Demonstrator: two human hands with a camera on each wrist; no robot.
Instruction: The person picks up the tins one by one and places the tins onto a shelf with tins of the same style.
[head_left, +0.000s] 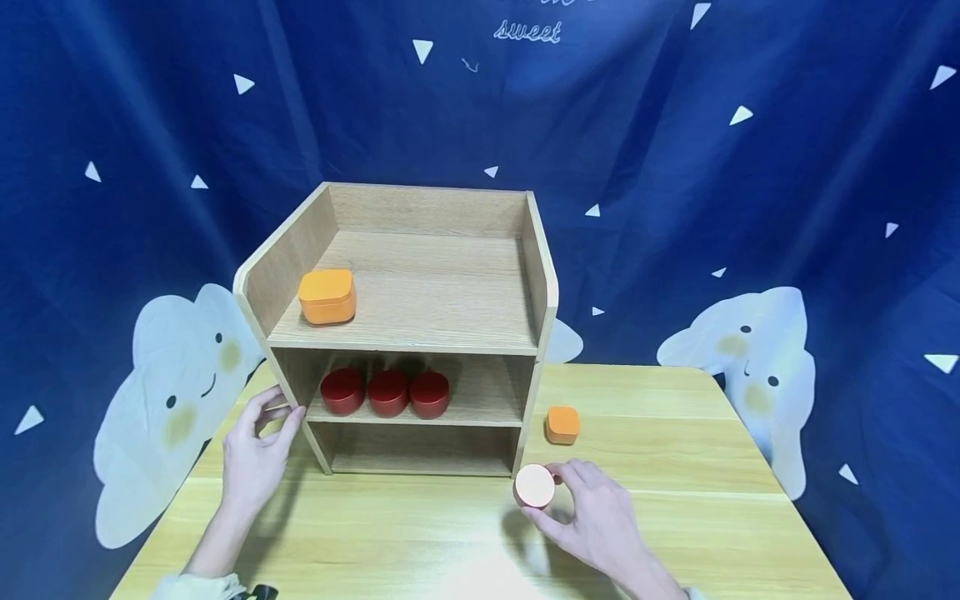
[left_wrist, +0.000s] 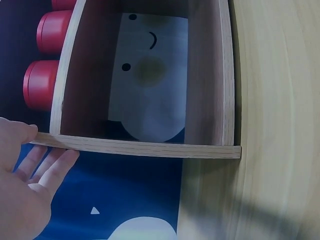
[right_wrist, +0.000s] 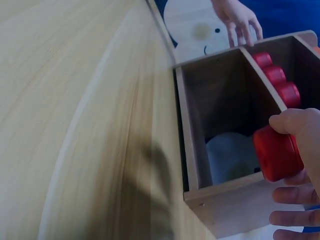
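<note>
A wooden desktop shelf [head_left: 442, 292] stands on the table. My left hand [head_left: 253, 457] pinches the front edge of its left side panel, thumb on the inner side and fingers on the outer side in the left wrist view. Between thumb and fingers, my right hand [head_left: 600, 512] holds a small red container [right_wrist: 278, 153] in front of the shelf's lower right corner. Its top looks bright with glare in the head view. Three similar red containers [head_left: 387, 393] stand in a row on the middle level, towards the left.
An orange rounded box [head_left: 327, 297] sits at the left of the shelf's top level. A smaller orange box [head_left: 562, 425] lies on the table [head_left: 675, 450], right of the shelf. Behind everything hangs a dark blue curtain [head_left: 637, 150] with clouds and white triangles.
</note>
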